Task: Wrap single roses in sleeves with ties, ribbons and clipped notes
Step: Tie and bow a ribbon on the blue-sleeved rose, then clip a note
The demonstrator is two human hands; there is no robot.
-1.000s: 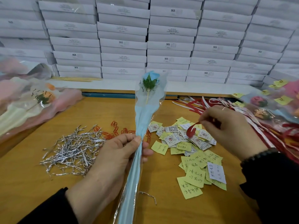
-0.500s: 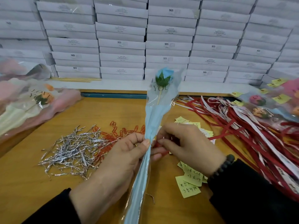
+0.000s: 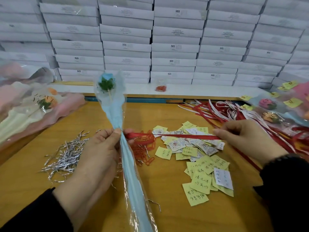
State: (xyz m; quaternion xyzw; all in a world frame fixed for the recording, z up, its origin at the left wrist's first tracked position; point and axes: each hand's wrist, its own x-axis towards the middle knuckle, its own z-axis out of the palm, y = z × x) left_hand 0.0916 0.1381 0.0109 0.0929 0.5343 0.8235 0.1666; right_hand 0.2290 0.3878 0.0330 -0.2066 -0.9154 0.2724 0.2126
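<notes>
A: What is each grip doing?

B: The left hand (image 3: 98,153) pinches the gathered neck of a pale blue sleeve (image 3: 124,164), thumb on top, holding it tilted above the bench (image 3: 167,215). The right hand (image 3: 242,138) pinches a red ribbon (image 3: 184,136) stretched level between the two hands.

A: And the rose?

B: A blue rose (image 3: 106,79) sits inside the sleeve's wide top, leaning left. On the bench lie silver ties (image 3: 66,156) at left, red clips (image 3: 143,151) just beside the sleeve, yellow notes (image 3: 199,180) in the middle, and loose ribbons (image 3: 234,113) at right.
</notes>
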